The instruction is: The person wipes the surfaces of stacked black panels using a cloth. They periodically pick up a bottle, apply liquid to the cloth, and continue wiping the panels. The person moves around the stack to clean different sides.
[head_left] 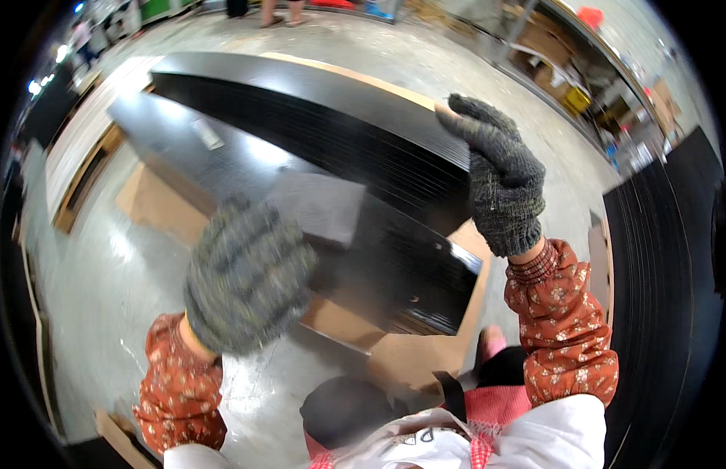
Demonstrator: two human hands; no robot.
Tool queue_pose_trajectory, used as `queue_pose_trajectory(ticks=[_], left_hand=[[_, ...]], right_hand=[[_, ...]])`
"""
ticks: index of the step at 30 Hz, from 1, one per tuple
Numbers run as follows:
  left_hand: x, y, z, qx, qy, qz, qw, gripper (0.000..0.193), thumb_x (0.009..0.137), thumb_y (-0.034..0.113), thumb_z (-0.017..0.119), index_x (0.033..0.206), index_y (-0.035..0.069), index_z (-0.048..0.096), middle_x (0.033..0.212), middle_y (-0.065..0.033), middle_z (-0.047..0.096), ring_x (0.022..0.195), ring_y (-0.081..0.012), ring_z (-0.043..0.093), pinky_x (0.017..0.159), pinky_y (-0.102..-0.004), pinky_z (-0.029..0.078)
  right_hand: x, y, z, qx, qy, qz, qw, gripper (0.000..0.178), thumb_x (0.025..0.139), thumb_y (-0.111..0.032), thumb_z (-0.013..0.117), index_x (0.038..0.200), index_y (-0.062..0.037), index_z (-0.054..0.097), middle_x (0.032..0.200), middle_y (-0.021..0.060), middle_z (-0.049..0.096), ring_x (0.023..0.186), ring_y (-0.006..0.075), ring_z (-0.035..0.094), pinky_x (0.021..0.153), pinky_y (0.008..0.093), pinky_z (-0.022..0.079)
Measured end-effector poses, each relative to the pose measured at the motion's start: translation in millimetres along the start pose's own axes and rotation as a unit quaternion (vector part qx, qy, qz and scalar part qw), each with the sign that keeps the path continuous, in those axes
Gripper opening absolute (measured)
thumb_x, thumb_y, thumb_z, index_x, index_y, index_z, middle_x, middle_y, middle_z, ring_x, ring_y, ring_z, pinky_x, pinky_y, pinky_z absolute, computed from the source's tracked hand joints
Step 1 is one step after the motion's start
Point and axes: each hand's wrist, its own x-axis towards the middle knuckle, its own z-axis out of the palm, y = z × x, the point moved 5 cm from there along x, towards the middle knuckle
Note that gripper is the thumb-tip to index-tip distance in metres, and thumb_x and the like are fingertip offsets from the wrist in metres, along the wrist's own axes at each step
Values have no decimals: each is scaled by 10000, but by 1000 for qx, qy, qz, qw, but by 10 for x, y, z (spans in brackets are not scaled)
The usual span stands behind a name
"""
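Note:
My left hand (pixel 246 277), in a dark grey knitted glove, is blurred, back up, above the near black panel (pixel 246 168). Its fingertips lie close to a grey block (pixel 320 207) on that panel; whether they touch it is hidden. My right hand (pixel 504 176), in a matching glove with one bare fingertip showing, is raised at the right end of a stack of black panels (pixel 324 98). Its fingers are stretched out, and nothing shows in them. A small pale label or strip (pixel 209 134) lies on the near panel.
Brown cardboard (pixel 164 203) lies under the near panel. More black panels (pixel 652 297) stand at my right. Pale boards (pixel 93 133) are stacked on the far left. A shelf with boxes (pixel 570 70) is at the back right. People's legs (pixel 281 12) show at the far edge.

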Motion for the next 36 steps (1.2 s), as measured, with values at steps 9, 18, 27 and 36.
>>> queue_pose_trajectory(ticks=[9,18,27,36], left_hand=[[371,554,85,103,-117,18,988,476,883,346,577,1309,163,471,1352,-141,468,1323,-377,363,1050,-654,266],[958,1348,188,249,-225,111,936,404,868,273,615,1217,108,495,1230,-161,551,1186,-346,512,967,-581,420],[1791,2042,1238,9,-300,-164,940,258,726,211,740,935,87,651,984,-160,656,922,-327,639,805,-531,520],[1897,2255,1693,-79,-388,-228,889,206,706,215,690,884,113,678,919,-90,677,836,-273,659,733,-430,541]], right_hand=[[-1423,2390,-1060,-187,28,343,920,261,861,-139,575,1094,-52,653,1079,147,660,1024,251,619,901,327,471],[-1700,3773,-107,-284,-287,391,827,884,669,-485,709,1431,-238,334,1470,183,292,1327,423,312,1078,508,275],[-1650,4910,10,-185,-285,491,802,302,872,-264,547,1065,-54,646,934,143,690,839,318,673,775,382,531],[-7,3666,92,146,128,-39,980,309,836,-161,581,1130,-67,596,1017,185,629,936,350,626,817,441,485]])
